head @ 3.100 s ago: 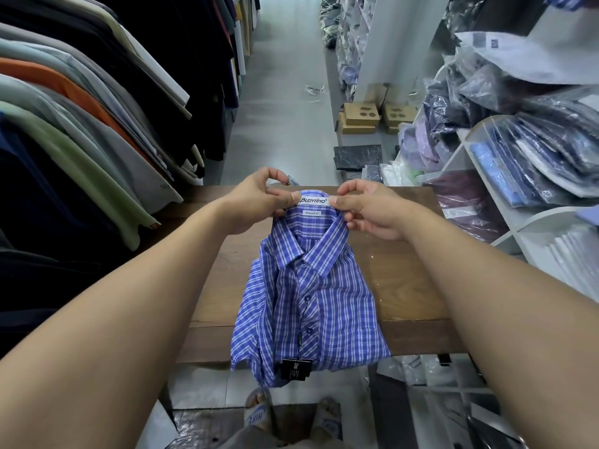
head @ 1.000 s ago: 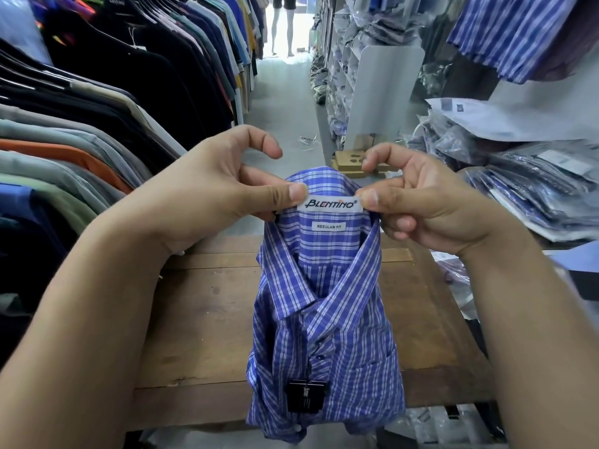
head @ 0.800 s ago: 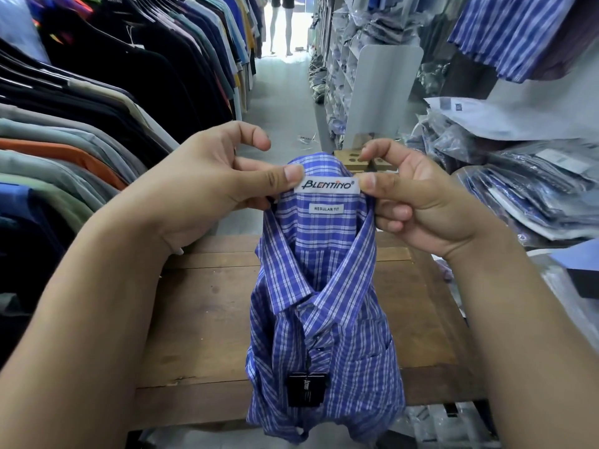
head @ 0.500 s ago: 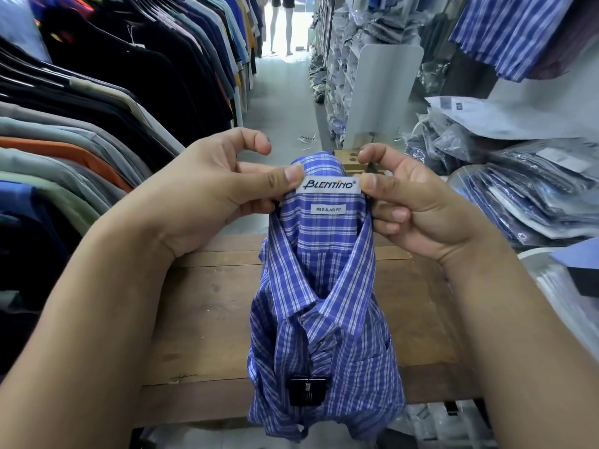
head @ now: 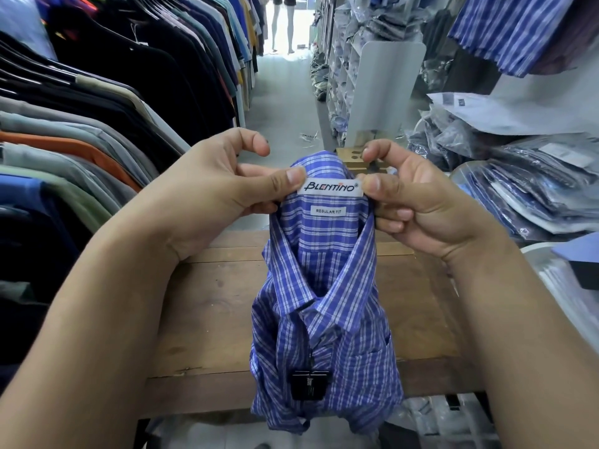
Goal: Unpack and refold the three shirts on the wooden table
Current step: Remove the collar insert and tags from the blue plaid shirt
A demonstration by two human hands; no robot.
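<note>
Above the brown wooden table [head: 210, 319], we are now holding the blue checked cotton shirt [head: 327, 335] raised off it, hanging below the left grip [head: 214, 196] and right grip [head: 421, 209], both pinching its collar, ready for unfolding.

Shirt [head: 324, 286]: I saw matt woven cloth, softly creased.
Neck label [head: 330, 188]: smooth white fabric (it looked satin-like).
Table [head: 220, 319]: bare wood, dull and scuffed, I noted.
Bags [head: 534, 189]: glossy clear plastic.

Both arms extended forward; left hand [head: 207, 189] and right hand [head: 418, 205] each pinch the shirt [head: 324, 319] collar, index fingers lifted.
</note>
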